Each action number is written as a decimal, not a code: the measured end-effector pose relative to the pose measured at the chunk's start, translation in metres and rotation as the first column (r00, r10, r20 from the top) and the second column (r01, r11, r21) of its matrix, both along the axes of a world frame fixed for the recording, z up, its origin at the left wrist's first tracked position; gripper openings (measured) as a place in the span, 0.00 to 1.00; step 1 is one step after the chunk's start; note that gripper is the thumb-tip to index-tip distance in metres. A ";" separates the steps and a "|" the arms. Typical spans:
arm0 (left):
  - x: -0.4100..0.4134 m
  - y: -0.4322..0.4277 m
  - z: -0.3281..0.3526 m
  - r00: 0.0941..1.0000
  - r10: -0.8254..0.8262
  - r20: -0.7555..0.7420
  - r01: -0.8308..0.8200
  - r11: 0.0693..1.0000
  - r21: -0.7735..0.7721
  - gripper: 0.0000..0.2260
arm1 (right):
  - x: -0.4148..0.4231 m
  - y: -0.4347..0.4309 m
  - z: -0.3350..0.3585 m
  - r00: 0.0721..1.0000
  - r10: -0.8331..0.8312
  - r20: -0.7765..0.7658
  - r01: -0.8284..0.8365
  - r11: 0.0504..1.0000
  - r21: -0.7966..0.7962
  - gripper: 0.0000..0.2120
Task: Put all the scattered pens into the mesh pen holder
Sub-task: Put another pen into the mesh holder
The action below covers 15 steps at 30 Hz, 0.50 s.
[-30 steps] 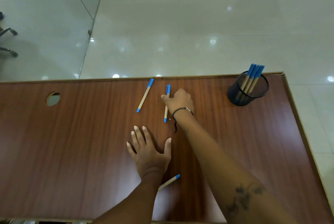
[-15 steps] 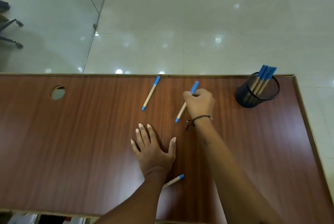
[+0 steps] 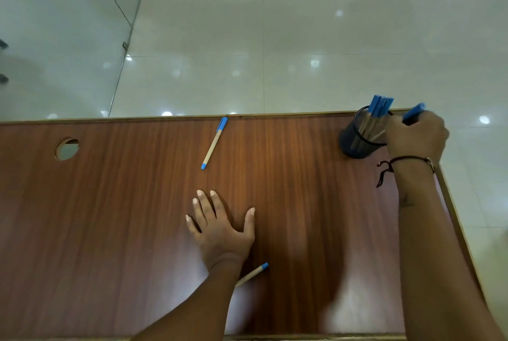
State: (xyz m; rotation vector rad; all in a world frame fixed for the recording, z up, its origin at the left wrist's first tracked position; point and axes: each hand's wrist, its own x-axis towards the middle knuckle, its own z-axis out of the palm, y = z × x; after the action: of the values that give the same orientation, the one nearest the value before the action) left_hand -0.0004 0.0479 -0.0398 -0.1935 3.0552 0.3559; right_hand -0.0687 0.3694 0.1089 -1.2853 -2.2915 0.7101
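a round cable hole [image 3: 66, 148] sits at the far left of the wooden desk [image 3: 110, 230]. one blue-capped pen [image 3: 214, 143] lies loose near the far edge, left of centre. the left hand [image 3: 220, 228] rests flat on the desk, fingers spread, holding nothing. its forearm hides most of a second pen [image 3: 254, 272], so only the blue tip and a bit of tan barrel show near the front. at the far right stands the black mesh pen holder [image 3: 357, 137] with several blue-capped pens [image 3: 380, 106] upright inside; their count is hard to make out. the right hand [image 3: 416, 135] is closed around a blurred pen [image 3: 413, 113] at the holder's right rim, its lower end hidden behind the fingers.
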 end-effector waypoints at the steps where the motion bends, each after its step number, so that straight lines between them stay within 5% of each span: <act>1: 0.000 0.000 0.000 1.000 0.001 0.000 -0.001 1.000 -0.001 0.43 | 0.000 0.002 -0.006 0.999 0.035 0.036 -0.035 0.999 -0.017 0.09; 11: 0.000 -0.001 -0.002 1.000 0.002 0.007 -0.002 1.000 -0.010 0.43 | 0.034 -0.062 -0.020 0.994 -0.004 -0.109 0.002 1.000 -0.024 0.07; 15: 0.000 -0.003 -0.005 1.000 -0.003 0.002 0.003 1.000 0.003 0.43 | 0.072 -0.119 -0.051 0.947 0.318 0.050 -0.293 0.915 -0.276 0.03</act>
State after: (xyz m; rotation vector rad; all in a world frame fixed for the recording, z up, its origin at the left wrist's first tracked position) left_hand 0.0000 0.0452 -0.0451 -0.1885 3.0523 0.3595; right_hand 0.0036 0.2501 0.0579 -1.0958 -2.5756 1.1193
